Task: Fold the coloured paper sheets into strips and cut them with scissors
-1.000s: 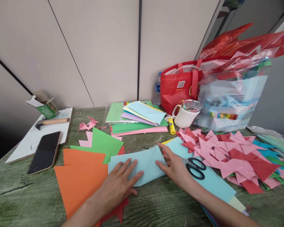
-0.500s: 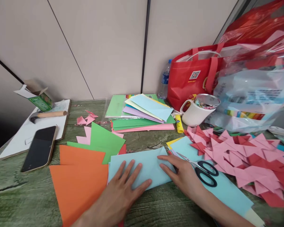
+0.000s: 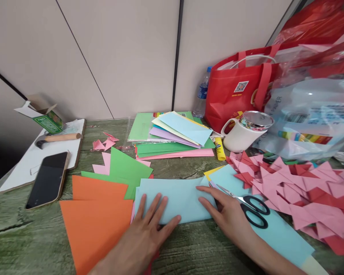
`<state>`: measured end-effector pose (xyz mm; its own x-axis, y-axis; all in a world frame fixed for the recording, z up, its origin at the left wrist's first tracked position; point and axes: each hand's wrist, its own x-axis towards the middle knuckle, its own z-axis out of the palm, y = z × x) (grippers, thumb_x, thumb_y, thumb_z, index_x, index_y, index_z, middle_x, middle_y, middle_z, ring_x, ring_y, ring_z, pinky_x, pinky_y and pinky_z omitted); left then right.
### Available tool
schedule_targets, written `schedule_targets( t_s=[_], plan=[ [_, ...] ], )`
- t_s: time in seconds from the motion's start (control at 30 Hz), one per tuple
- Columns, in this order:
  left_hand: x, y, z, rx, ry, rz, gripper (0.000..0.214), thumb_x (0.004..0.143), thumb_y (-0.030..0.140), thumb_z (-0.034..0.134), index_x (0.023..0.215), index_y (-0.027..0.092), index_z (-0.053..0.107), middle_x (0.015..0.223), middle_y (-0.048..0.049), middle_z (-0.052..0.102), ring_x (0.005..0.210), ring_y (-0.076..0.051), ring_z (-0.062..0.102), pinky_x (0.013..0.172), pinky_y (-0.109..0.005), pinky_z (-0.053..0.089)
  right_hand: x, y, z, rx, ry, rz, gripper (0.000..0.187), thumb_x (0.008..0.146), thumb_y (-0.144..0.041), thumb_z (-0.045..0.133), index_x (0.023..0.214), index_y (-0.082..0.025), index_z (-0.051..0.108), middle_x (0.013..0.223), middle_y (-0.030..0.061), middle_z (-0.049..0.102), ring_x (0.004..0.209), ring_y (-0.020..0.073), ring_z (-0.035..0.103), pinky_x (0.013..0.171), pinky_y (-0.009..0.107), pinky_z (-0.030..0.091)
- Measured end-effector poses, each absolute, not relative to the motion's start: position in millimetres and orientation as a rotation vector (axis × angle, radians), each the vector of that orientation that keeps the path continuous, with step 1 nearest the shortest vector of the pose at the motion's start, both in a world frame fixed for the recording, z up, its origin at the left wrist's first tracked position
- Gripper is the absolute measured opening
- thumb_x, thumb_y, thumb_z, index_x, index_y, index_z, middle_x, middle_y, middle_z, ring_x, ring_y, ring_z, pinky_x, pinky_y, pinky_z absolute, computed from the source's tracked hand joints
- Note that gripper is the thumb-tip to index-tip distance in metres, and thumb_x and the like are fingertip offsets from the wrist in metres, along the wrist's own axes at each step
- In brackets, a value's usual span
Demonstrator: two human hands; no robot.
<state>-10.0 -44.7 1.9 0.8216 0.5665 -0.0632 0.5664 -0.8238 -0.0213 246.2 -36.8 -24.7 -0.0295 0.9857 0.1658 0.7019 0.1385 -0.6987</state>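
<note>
A folded light-blue sheet of paper (image 3: 172,194) lies flat on the table in front of me, its long side running left to right. My left hand (image 3: 146,233) rests on its left part with the fingers spread and the palm down. At the right end, my right hand (image 3: 226,212) touches the paper with index finger and thumb stretched out and apart; its other fingers are mostly hidden. Scissors (image 3: 253,212) with black handles lie just beyond the right hand, on more light-blue paper (image 3: 286,238).
Orange sheets (image 3: 97,225) and a green sheet (image 3: 132,168) lie left, beside a phone (image 3: 47,179) and hammer (image 3: 60,137). Behind are stacked papers (image 3: 174,152), a glue stick (image 3: 219,149) and a white mug (image 3: 236,135). Folded pink and red pieces (image 3: 298,194) cover the right.
The folded blue paper has turned slightly and its long edges lie more level. Both hands stay on it, the right one a little further right. The view has shifted slightly.
</note>
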Motion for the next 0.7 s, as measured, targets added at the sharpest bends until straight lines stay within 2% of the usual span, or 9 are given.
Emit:
schedule_targets(
  t_s=[0.1,0.23,0.33,0.4,0.47,0.5,0.6,0.7],
  plan=[
    [-8.4,-48.1,3.8,-2.986,-0.927,0.139,0.083,0.067,-0.004,0.052,0.143,0.024,0.031,0.141,-0.0228,0.037,0.131,-0.041,0.032,0.095,-0.068,0.032,245.7,-36.7,-24.3,-1.649,-1.757,0.609,0.034,0.086,-0.044,0.051,0.108,-0.022,0.066,0.090,0.0045,0.072,0.070,0.0205,0.063,0.067,0.034,0.053],
    [-12.1,-47.9,0.9,-2.943,-0.963,0.040,0.089,0.063,-0.004,0.054,0.143,0.028,0.030,0.144,-0.0165,0.036,0.131,-0.045,0.029,0.094,-0.073,0.026,244.9,-35.9,-21.0,-1.660,-1.682,0.701,0.035,0.085,-0.045,0.052,0.108,-0.023,0.066,0.091,0.0041,0.071,0.060,0.0172,0.058,0.058,0.030,0.049],
    [-18.8,-43.9,-2.9,-2.875,-1.104,-0.146,0.091,0.067,-0.006,0.055,0.143,0.034,0.026,0.147,-0.0134,0.032,0.133,-0.042,0.028,0.095,-0.067,0.032,243.8,-35.5,-15.6,-1.652,-1.575,0.827,0.043,0.083,-0.047,0.054,0.117,-0.021,0.060,0.071,0.0013,0.068,0.052,0.0161,0.054,0.049,0.028,0.045],
    [-23.6,-40.7,-2.2,-2.790,-1.331,-0.335,0.086,0.073,0.002,0.060,0.144,0.034,0.023,0.149,-0.0143,0.027,0.132,-0.039,0.031,0.094,-0.057,0.040,242.6,-35.3,-11.8,-1.586,-1.468,0.956,0.054,0.082,-0.049,0.054,0.126,-0.019,0.051,0.067,0.0001,0.066,0.056,0.0180,0.059,0.051,0.028,0.048],
    [-27.5,-38.1,2.4,-2.653,-1.618,-0.539,0.085,0.075,0.015,0.066,0.145,0.033,0.021,0.149,-0.0146,0.025,0.128,-0.038,0.035,0.090,-0.051,0.044,241.3,-35.2,-8.9,-1.500,-1.346,1.091,0.063,0.080,-0.051,0.055,0.133,-0.019,0.040,0.079,0.0027,0.070,0.070,0.0207,0.065,0.060,0.031,0.053],
    [-28.9,-37.0,6.0,-2.585,-1.753,-0.627,0.086,0.073,0.020,0.069,0.144,0.033,0.022,0.147,-0.0141,0.029,0.124,-0.037,0.039,0.087,-0.050,0.045,240.6,-35.2,-8.0,-1.471,-1.296,1.139,0.067,0.079,-0.051,0.056,0.134,-0.019,0.035,0.086,0.0045,0.071,0.077,0.0218,0.066,0.066,0.033,0.054],
    [-29.7,-34.5,19.6,-2.478,-2.136,-0.848,0.089,0.065,0.028,0.074,0.142,0.032,0.029,0.120,-0.0096,0.056,0.104,-0.032,0.053,0.077,-0.044,0.049,238.8,-35.7,-7.5,-1.472,-1.226,1.163,0.075,0.077,-0.051,0.059,0.136,-0.018,0.026,0.095,0.0076,0.071,0.086,0.0243,0.066,0.075,0.038,0.054],
    [-25.8,-32.0,32.7,-2.460,-2.560,-1.094,0.087,0.059,0.038,0.076,0.137,0.028,0.039,0.085,-0.0018,0.063,0.068,-0.021,0.057,0.060,-0.033,0.050,237.0,-37.1,-8.1,-1.512,-1.210,1.117,0.075,0.077,-0.050,0.060,0.135,-0.018,0.027,0.092,0.0075,0.072,0.087,0.0260,0.066,0.077,0.041,0.053]
  ],
)
